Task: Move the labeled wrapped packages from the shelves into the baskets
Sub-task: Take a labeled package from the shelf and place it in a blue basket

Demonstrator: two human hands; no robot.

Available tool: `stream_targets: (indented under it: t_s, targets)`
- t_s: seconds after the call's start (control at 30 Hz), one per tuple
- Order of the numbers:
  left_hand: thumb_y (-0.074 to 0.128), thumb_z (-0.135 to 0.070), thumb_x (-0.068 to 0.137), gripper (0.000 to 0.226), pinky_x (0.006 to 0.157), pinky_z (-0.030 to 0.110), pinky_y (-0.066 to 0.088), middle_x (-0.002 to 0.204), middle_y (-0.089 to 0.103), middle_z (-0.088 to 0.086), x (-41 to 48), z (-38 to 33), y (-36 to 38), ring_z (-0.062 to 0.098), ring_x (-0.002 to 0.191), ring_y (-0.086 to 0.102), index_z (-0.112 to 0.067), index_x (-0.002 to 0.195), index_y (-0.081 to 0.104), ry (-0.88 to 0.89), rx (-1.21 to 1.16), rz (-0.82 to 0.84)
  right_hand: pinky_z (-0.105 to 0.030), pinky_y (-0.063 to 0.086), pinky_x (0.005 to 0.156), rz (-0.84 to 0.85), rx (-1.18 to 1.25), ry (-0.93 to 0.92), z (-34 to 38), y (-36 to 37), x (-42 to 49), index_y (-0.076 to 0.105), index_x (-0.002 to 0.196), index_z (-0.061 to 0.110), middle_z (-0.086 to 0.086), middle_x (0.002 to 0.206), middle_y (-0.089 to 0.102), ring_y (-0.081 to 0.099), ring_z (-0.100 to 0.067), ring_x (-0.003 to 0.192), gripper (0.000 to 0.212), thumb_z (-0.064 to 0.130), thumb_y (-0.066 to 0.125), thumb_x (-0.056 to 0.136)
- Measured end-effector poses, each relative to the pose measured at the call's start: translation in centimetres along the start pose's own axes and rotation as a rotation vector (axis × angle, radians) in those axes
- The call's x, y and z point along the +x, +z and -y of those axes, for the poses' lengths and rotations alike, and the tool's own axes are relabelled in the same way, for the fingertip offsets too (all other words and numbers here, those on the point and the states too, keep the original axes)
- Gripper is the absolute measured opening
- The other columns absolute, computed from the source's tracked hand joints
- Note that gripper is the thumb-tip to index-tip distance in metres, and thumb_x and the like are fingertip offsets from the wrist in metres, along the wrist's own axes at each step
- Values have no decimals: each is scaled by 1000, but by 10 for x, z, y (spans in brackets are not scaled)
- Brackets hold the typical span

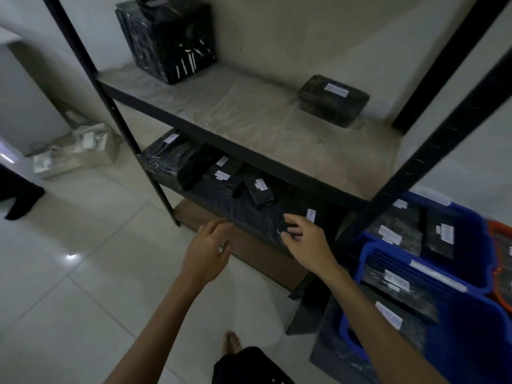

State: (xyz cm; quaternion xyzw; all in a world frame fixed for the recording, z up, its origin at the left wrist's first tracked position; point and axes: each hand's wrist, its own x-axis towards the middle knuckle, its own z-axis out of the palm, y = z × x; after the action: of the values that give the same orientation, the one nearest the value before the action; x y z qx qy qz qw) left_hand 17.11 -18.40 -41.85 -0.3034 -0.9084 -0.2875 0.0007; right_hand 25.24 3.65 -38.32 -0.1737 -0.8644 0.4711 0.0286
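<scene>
A black metal rack holds black wrapped packages with white labels. On the lower shelf lies a large flat package point(249, 212) with smaller ones point(259, 191) stacked on it. My left hand point(209, 249) is open at its front edge. My right hand point(303, 239) touches its right end near a label, fingers spread, not clearly closed on it. The upper shelf point(249, 112) carries a tall package point(166, 37) at the back left and a small labeled one point(333, 99) at the right. Blue baskets point(471, 328) at the right hold several labeled packages point(396, 234).
An orange basket point(498, 245) shows behind the blue ones. A brown cardboard sheet point(249, 245) lies under the rack. White bags point(77, 151) sit on the tiled floor at the left. The rack's black upright point(421, 162) stands between my right hand and the baskets.
</scene>
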Motion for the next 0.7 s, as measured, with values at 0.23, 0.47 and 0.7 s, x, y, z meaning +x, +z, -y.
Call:
stream_targets:
  t_s: [0.23, 0.47, 0.7]
  targets:
    - [52, -15, 82, 45, 91, 46, 46, 129, 54, 11, 61, 53, -10, 31, 113, 51, -11, 127, 53, 14, 74, 110, -21, 44, 86, 1, -10, 139, 3, 36, 75, 49, 133, 14, -5, 131, 54, 57, -17, 113, 44, 16, 59, 90]
    - [55, -15, 83, 48, 96, 42, 40, 133, 50, 7, 112, 100, -3, 28, 119, 46, -15, 130, 49, 57, 111, 163, -21, 42, 83, -43, -17, 238, 0, 63, 127, 48, 132, 15, -4, 130, 54, 56, -12, 104, 38, 15, 52, 94]
    - [52, -17, 84, 48, 95, 40, 41, 131, 49, 4, 146, 153, 38, 27, 117, 46, -18, 131, 48, 96, 117, 274, -21, 40, 80, -122, -29, 347, -27, 101, 166, 48, 131, 14, -7, 129, 55, 55, -12, 97, 38, 13, 51, 94]
